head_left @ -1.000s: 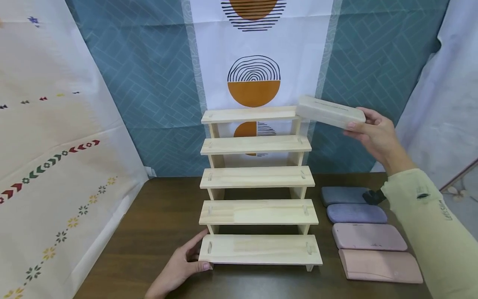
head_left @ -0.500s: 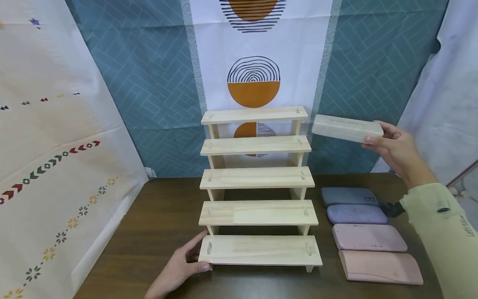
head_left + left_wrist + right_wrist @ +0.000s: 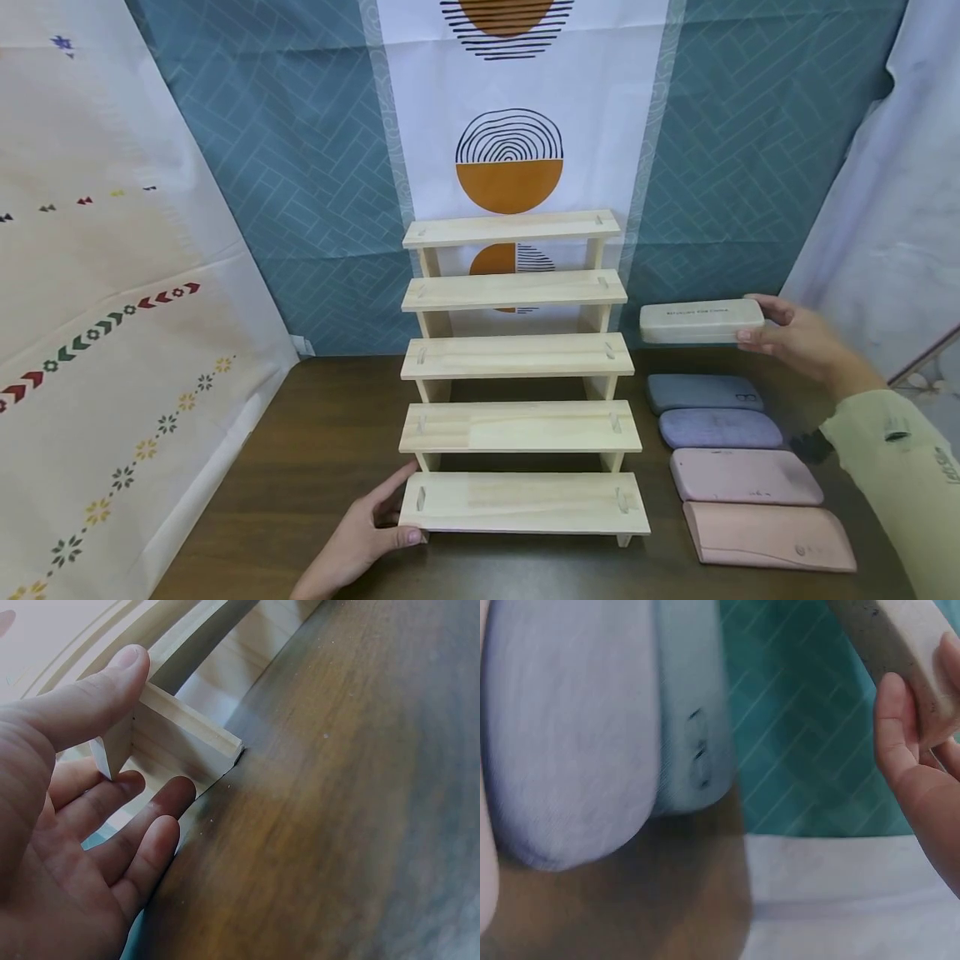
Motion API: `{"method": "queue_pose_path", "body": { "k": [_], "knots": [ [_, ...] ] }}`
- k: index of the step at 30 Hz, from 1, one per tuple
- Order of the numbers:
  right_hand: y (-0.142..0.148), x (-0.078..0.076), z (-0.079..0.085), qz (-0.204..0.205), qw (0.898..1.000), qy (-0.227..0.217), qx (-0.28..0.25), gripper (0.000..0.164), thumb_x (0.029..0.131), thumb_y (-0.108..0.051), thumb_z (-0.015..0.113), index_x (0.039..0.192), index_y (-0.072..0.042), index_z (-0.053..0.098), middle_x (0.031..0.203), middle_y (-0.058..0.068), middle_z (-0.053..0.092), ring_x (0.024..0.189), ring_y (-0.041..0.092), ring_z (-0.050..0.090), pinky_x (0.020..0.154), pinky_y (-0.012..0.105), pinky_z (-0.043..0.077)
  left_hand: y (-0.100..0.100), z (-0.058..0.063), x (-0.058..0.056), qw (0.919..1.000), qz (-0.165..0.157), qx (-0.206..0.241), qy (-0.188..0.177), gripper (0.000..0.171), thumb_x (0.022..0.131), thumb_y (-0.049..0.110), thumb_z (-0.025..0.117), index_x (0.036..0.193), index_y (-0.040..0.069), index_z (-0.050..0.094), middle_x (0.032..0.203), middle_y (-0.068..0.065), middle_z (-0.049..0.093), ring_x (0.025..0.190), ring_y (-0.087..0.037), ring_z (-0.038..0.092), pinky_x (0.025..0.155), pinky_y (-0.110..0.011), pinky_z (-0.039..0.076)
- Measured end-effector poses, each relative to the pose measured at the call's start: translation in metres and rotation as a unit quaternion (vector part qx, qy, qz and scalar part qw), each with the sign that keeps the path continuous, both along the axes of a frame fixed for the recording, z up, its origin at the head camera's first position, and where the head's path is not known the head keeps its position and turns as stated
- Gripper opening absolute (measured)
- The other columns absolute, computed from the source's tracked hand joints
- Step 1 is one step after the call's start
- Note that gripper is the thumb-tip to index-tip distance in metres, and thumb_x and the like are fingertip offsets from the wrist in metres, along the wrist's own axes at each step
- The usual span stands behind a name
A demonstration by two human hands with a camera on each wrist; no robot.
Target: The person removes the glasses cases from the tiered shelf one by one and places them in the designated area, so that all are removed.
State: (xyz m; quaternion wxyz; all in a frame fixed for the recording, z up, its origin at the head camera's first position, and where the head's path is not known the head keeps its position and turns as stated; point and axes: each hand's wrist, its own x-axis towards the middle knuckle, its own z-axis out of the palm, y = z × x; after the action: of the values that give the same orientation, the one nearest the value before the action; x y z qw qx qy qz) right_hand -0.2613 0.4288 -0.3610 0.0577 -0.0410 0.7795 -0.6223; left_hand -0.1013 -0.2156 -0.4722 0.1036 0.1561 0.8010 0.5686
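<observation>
My right hand (image 3: 806, 346) pinches one end of a whitish glasses case (image 3: 693, 322), holding it level above the back of the table, to the right of the stand. The right wrist view shows thumb and fingers on either side of the case's (image 3: 900, 645) end. At the bottom left corner of a pale wooden stepped stand (image 3: 525, 500), my left hand (image 3: 360, 537) grips the lowest step's end. Seen from the left wrist, the thumb lies over the wood and the fingers curl beneath and beside it.
Right of the stand, several glasses cases lie in a column: grey-blue (image 3: 701, 392), lavender (image 3: 720, 428), pink (image 3: 746, 477) and peach (image 3: 768, 537). A blue-green patterned cloth (image 3: 765, 167) hangs behind the brown table (image 3: 300, 450). White cloths (image 3: 112, 333) flank both sides.
The right hand has lowered the whitish glasses case from beside the top step, moving right and down toward the table. The left hand stays at the lowest step.
</observation>
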Motion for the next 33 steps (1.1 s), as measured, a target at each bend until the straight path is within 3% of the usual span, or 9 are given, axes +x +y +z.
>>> {"method": "queue_pose_path", "body": {
  "k": [5, 8, 13, 17, 22, 24, 28, 30, 33],
  "knots": [
    [0.007, -0.008, -0.018, 0.032, 0.994, 0.002, 0.106, 0.077, 0.095, -0.006, 0.069, 0.153, 0.003, 0.019, 0.134, 0.007, 0.037, 0.099, 0.006, 0.056, 0.084, 0.026, 0.053, -0.001, -0.001, 0.0, 1.0, -0.003, -0.006, 0.007, 0.085, 0.086, 0.019, 0.083, 0.157, 0.013, 0.037, 0.129, -0.018, 0.058, 0.102, -0.023, 0.064, 0.084, -0.029, 0.051],
    [0.007, -0.012, -0.024, 0.047, 0.992, -0.007, 0.115, 0.078, 0.095, -0.006, 0.069, 0.153, 0.004, 0.02, 0.137, 0.013, 0.038, 0.1, 0.006, 0.056, 0.083, 0.026, 0.052, -0.002, 0.0, 0.002, 0.9999, -0.003, -0.012, 0.006, 0.085, 0.086, 0.019, 0.083, 0.157, 0.013, 0.037, 0.128, -0.018, 0.059, 0.101, -0.022, 0.064, 0.084, -0.028, 0.051],
    [0.01, -0.019, -0.032, 0.075, 0.993, -0.044, 0.085, 0.083, 0.096, 0.001, 0.065, 0.156, 0.007, 0.009, 0.15, 0.031, 0.025, 0.104, 0.011, 0.057, 0.093, 0.042, 0.052, -0.001, 0.0, 0.003, 0.9999, -0.005, -0.013, 0.003, 0.085, 0.086, 0.02, 0.083, 0.157, 0.013, 0.037, 0.127, -0.019, 0.058, 0.101, -0.022, 0.063, 0.084, -0.028, 0.051],
    [0.013, -0.023, -0.036, 0.087, 0.99, -0.066, 0.088, 0.088, 0.095, 0.002, 0.064, 0.157, 0.007, 0.003, 0.154, 0.038, 0.015, 0.117, 0.029, 0.054, 0.095, 0.046, 0.05, 0.0, -0.002, 0.002, 0.9999, -0.005, -0.014, 0.003, 0.085, 0.086, 0.02, 0.082, 0.157, 0.012, 0.036, 0.129, -0.02, 0.056, 0.101, -0.024, 0.063, 0.084, -0.028, 0.05],
    [0.016, -0.027, -0.036, 0.101, 0.984, -0.078, 0.127, 0.087, 0.096, 0.007, 0.055, 0.155, 0.01, -0.009, 0.154, 0.043, 0.004, 0.13, 0.052, 0.035, 0.093, 0.045, 0.051, 0.0, -0.002, 0.0, 0.9998, -0.002, -0.017, -0.006, 0.087, 0.086, 0.019, 0.083, 0.158, 0.014, 0.035, 0.129, -0.02, 0.056, 0.101, -0.026, 0.063, 0.084, -0.029, 0.051],
    [0.015, -0.029, -0.036, 0.099, 0.979, -0.082, 0.157, 0.085, 0.096, 0.004, 0.052, 0.153, 0.012, -0.01, 0.153, 0.045, 0.003, 0.131, 0.054, 0.032, 0.093, 0.045, 0.052, 0.0, -0.002, 0.0, 0.9998, 0.002, -0.018, -0.011, 0.088, 0.085, 0.02, 0.083, 0.158, 0.016, 0.035, 0.13, -0.019, 0.056, 0.102, -0.026, 0.063, 0.085, -0.029, 0.05],
    [0.013, -0.033, -0.038, 0.089, 0.97, -0.092, 0.206, 0.087, 0.101, -0.014, 0.054, 0.151, 0.015, -0.01, 0.151, 0.047, 0.0, 0.134, 0.059, 0.026, 0.099, 0.058, 0.044, 0.0, -0.002, -0.001, 0.9997, 0.009, -0.019, -0.014, 0.088, 0.084, 0.02, 0.084, 0.158, 0.017, 0.036, 0.131, -0.016, 0.056, 0.103, -0.025, 0.063, 0.087, -0.029, 0.05],
    [0.012, -0.035, -0.042, 0.086, 0.963, -0.092, 0.237, 0.091, 0.103, -0.024, 0.057, 0.15, 0.017, -0.009, 0.149, 0.049, -0.001, 0.135, 0.062, 0.021, 0.1, 0.067, 0.038, 0.0, -0.001, -0.001, 0.9996, 0.009, -0.022, -0.013, 0.088, 0.084, 0.02, 0.084, 0.158, 0.017, 0.036, 0.131, -0.016, 0.056, 0.103, -0.025, 0.062, 0.087, -0.029, 0.05],
    [0.009, -0.036, -0.047, 0.086, 0.948, -0.073, 0.298, 0.094, 0.102, -0.032, 0.061, 0.148, 0.023, 0.0, 0.147, 0.051, 0.006, 0.133, 0.065, 0.02, 0.1, 0.071, 0.033, 0.0, -0.001, -0.002, 0.9996, 0.007, -0.022, -0.014, 0.089, 0.084, 0.02, 0.084, 0.158, 0.017, 0.035, 0.13, -0.016, 0.057, 0.102, -0.025, 0.063, 0.086, -0.029, 0.05]
  ]
}}
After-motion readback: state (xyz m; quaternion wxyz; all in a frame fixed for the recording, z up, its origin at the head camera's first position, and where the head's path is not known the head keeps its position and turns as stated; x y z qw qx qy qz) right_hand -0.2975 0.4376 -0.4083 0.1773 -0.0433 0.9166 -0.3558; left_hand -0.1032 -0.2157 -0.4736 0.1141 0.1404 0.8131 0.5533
